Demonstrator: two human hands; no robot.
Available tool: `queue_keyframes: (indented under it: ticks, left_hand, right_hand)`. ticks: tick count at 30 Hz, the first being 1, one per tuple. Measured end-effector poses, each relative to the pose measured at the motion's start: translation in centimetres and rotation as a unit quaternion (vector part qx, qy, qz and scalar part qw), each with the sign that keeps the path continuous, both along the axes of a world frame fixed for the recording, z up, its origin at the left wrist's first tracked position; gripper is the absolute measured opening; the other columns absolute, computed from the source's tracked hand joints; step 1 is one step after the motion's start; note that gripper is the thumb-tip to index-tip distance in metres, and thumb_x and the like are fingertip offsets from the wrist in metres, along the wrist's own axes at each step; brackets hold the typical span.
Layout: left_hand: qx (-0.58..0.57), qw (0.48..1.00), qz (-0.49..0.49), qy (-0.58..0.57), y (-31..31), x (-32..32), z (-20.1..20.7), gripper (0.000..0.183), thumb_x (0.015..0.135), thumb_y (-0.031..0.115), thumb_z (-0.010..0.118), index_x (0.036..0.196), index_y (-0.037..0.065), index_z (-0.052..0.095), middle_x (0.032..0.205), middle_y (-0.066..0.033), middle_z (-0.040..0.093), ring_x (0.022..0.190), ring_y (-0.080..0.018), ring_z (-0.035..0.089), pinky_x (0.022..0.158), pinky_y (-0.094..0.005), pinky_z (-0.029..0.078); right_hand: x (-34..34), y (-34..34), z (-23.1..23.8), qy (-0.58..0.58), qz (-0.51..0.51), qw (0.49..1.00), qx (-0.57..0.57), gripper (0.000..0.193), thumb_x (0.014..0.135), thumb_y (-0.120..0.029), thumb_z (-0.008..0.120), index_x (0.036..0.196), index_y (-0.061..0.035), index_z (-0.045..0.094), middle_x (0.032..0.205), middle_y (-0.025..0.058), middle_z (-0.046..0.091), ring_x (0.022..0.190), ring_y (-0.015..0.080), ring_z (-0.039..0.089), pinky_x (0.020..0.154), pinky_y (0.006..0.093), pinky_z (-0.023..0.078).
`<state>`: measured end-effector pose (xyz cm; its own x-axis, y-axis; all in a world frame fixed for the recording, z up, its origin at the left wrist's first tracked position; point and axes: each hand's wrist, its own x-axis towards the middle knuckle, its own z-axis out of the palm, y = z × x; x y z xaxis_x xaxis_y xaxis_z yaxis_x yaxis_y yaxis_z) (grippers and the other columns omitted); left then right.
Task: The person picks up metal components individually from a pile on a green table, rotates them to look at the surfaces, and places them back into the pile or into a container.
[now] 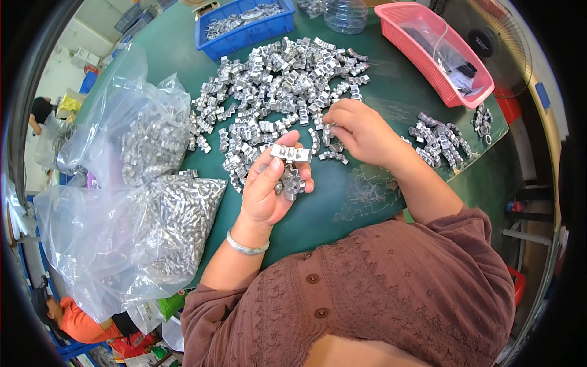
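Observation:
Several small shiny metal links lie in my left hand (267, 189), its palm turned up and its fingers curled around them. My thumb presses one metal link strip (291, 153) near the fingertips, and more bent pieces (290, 181) rest in the palm below. My right hand (361, 131) reaches to the near right edge of a big heap of the same metal pieces (275, 85). Its fingers are bent down among the pieces; what they grip, if anything, is hidden. A smaller pile of links (439, 140) lies to the right of my right forearm.
Clear plastic bags of small metal parts (183, 226) stand at the left on the green table (367, 196). A blue bin (244, 27) of parts, a clear plastic jug (345, 15) and a pink basket (437, 52) line the far side. A person in orange (85, 321) is at lower left.

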<state>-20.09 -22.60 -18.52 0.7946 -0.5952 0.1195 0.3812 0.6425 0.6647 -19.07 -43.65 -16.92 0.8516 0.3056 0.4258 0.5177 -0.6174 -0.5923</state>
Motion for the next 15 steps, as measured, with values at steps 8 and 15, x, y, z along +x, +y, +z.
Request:
queue_keyframes:
  ticks: [8, 15]
  left_hand:
    - [-0.099, 0.983, -0.065, 0.142, 0.36, 0.39, -0.37, 0.028, 0.083, 0.028, 0.050, 0.100, 0.005, 0.051, 0.099, -0.0091, 0.050, 0.084, -0.0212, 0.053, 0.056, -0.0299, 0.046]
    - [0.013, 0.987, -0.001, 0.159, 0.12, 0.05, -0.01, 0.016, 0.081, 0.014, 0.052, 0.095, 0.007, 0.052, 0.083, -0.0073, 0.055, 0.079, -0.0229, 0.057, 0.051, -0.0291, 0.048]
  right_hand:
    - [0.24, -0.06, -0.44, 0.044, -0.024, 0.985, -0.163, 0.023, 0.067, -0.002, 0.059, 0.090, -0.0018, 0.054, 0.089, 0.0103, 0.051, 0.088, 0.0281, 0.047, 0.078, 0.0358, 0.039]
    - [0.55, -0.57, -0.65, 0.035, -0.010, 0.996, -0.079, 0.016, 0.067, -0.002, 0.060, 0.081, -0.0024, 0.051, 0.081, 0.0088, 0.051, 0.080, 0.0265, 0.049, 0.071, 0.0347, 0.040]
